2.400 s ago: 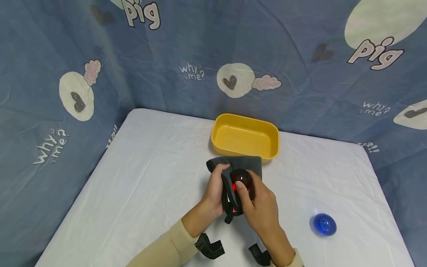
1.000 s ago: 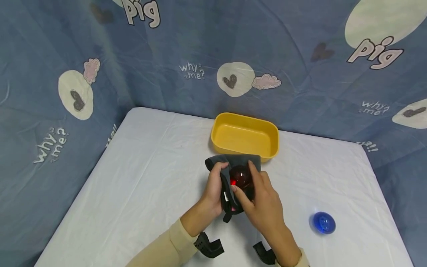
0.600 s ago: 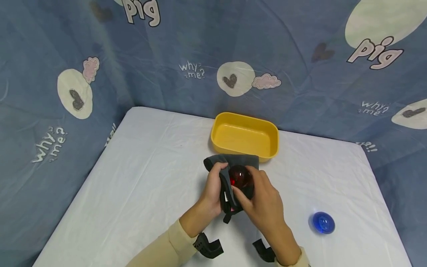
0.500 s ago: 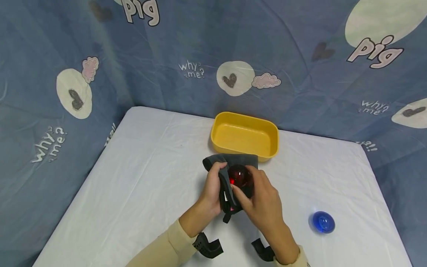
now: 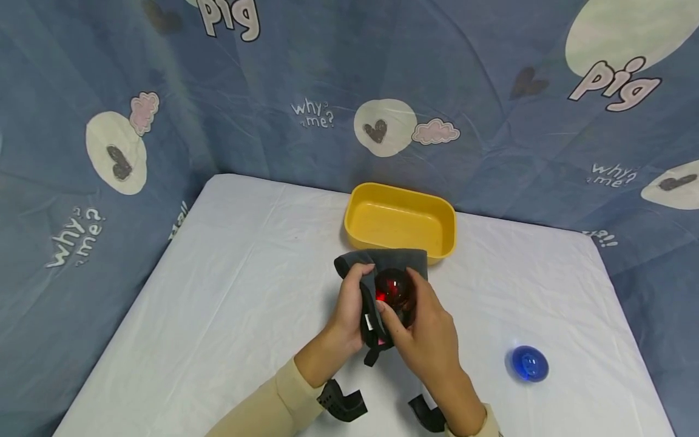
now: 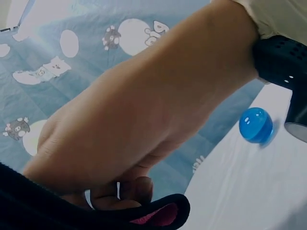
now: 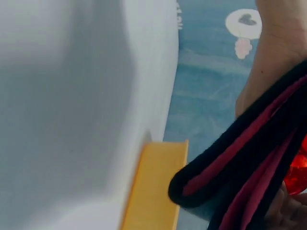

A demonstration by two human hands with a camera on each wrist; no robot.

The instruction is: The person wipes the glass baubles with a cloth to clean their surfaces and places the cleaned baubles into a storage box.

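A folded dark grey cloth (image 5: 406, 257) with black edging is held above the table, close in front of the yellow tub. Its pink inner side (image 7: 225, 165) shows between the folds in the right wrist view. My left hand (image 5: 347, 306) grips the cloth's left side, thumb on top. A see-through red, rounded thing (image 5: 394, 285) lies against the cloth, glinting. My right hand (image 5: 431, 331) holds it against the cloth, thumb at its lower left and fingers along its right side. The fingers behind the cloth are hidden in the head view.
A yellow rectangular tub (image 5: 401, 215) stands at the table's back edge. To the right of my right hand, a see-through blue rounded thing (image 5: 530, 364) rests on the white tabletop (image 5: 235, 303). A printed blue curtain (image 5: 284, 145) borders the table behind and on both sides.
My right thumb has slid left and down off the front of the red thing, leaving more of it showing. Both hands and the cloth have risen slightly in view.
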